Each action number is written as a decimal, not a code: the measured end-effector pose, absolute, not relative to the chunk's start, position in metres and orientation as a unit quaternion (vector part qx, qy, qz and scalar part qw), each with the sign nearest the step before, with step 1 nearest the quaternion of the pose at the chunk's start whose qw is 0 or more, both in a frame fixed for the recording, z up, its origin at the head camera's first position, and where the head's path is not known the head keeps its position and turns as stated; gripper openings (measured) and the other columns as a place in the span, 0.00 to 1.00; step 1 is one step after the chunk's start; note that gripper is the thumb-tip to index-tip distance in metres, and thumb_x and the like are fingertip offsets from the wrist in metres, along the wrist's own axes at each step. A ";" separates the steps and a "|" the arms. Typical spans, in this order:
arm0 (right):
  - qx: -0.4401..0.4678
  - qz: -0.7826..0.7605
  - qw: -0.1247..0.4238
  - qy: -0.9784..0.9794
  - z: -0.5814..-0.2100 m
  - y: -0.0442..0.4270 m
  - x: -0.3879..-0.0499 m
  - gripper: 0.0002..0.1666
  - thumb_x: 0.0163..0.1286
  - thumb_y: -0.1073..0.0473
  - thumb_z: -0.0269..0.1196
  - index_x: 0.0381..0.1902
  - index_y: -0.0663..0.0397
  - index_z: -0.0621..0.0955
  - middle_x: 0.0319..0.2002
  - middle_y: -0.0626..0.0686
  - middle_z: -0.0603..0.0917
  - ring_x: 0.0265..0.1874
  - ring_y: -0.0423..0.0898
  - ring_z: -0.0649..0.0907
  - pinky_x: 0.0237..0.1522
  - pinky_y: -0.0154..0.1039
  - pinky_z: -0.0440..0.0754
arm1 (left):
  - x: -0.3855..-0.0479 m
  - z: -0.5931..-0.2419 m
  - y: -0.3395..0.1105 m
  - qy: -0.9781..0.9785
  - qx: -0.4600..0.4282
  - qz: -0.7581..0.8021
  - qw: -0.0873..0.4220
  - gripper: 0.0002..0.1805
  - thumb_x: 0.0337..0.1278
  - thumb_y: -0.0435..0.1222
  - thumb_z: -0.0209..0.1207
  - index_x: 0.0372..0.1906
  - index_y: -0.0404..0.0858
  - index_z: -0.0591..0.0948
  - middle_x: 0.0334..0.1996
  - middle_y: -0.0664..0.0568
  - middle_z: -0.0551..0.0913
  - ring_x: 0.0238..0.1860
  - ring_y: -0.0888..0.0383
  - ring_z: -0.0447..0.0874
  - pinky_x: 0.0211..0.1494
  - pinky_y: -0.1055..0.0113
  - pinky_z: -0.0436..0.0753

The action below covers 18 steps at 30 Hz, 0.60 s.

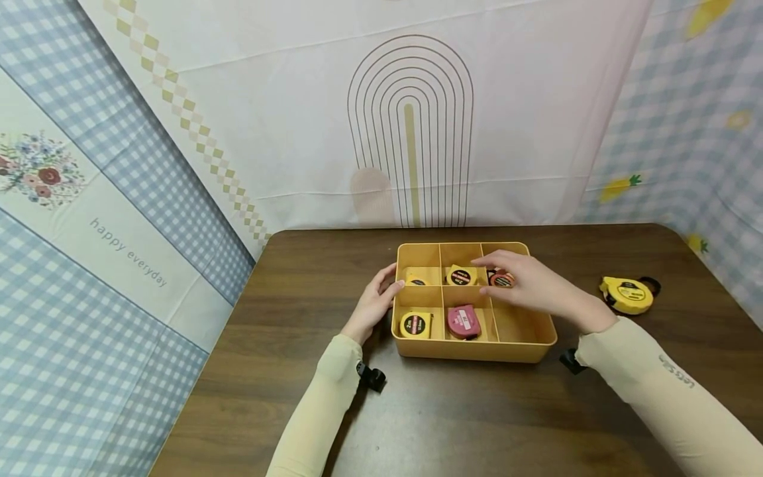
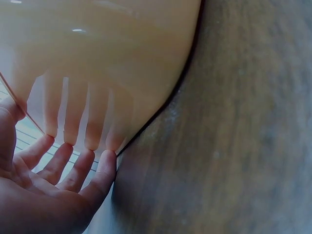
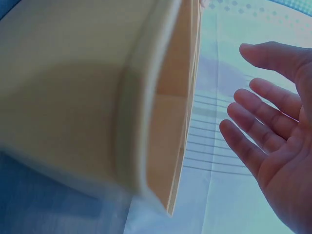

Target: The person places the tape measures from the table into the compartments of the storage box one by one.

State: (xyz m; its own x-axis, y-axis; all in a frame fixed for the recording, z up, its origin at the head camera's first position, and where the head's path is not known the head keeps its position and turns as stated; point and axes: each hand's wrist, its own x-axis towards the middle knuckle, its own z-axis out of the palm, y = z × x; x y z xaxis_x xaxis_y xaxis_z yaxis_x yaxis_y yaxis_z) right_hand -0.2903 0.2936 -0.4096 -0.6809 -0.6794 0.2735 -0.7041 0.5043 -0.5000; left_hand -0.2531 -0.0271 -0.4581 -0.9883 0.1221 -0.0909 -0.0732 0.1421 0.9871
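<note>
A yellow divided storage box (image 1: 473,351) stands on the table. My left hand (image 1: 377,305) holds its left side, thumb at the rim and fingertips against the outer wall, as the left wrist view also shows. Over the box's back right part hovers my right hand (image 1: 527,281), fingers spread and holding nothing in the right wrist view. Beneath it, partly hidden, lies an orange and black tape measure (image 1: 502,279). Yellow tape measures sit at back left (image 1: 417,281), back middle (image 1: 461,276) and front left (image 1: 415,324). The front middle compartment holds a pink tape measure (image 1: 463,322).
Another yellow tape measure (image 1: 628,295) with a black strap lies on the brown wooden table (image 1: 268,371), right of the box. Patterned cloth (image 1: 310,119) hangs behind the table and on both sides.
</note>
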 end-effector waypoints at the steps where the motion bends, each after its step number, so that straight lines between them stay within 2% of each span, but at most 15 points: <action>1: 0.396 0.297 0.020 -0.869 -0.409 0.295 -0.291 0.29 0.68 0.55 0.70 0.63 0.61 0.79 0.59 0.58 0.81 0.52 0.55 0.82 0.54 0.55 0.79 | -0.253 -0.458 -0.027 0.752 0.017 0.654 0.075 0.33 0.75 0.37 0.54 0.78 0.36 0.59 0.75 0.38 0.62 0.69 0.43 0.70 0.63 0.45 0.76; 12: 0.369 0.301 0.008 -0.879 -0.410 0.313 -0.298 0.28 0.69 0.56 0.69 0.64 0.59 0.78 0.59 0.57 0.81 0.51 0.55 0.82 0.53 0.55 0.80 | -0.253 -0.457 -0.027 0.756 0.014 0.651 0.075 0.33 0.75 0.38 0.55 0.78 0.36 0.59 0.75 0.38 0.63 0.69 0.43 0.69 0.62 0.46 0.77; 18: 0.338 0.310 -0.004 -0.889 -0.407 0.324 -0.297 0.29 0.70 0.51 0.68 0.66 0.54 0.77 0.61 0.57 0.80 0.51 0.56 0.83 0.50 0.58 0.80 | -0.253 -0.457 -0.026 0.758 0.010 0.648 0.074 0.32 0.75 0.37 0.54 0.78 0.36 0.60 0.75 0.40 0.63 0.70 0.43 0.68 0.63 0.47 0.76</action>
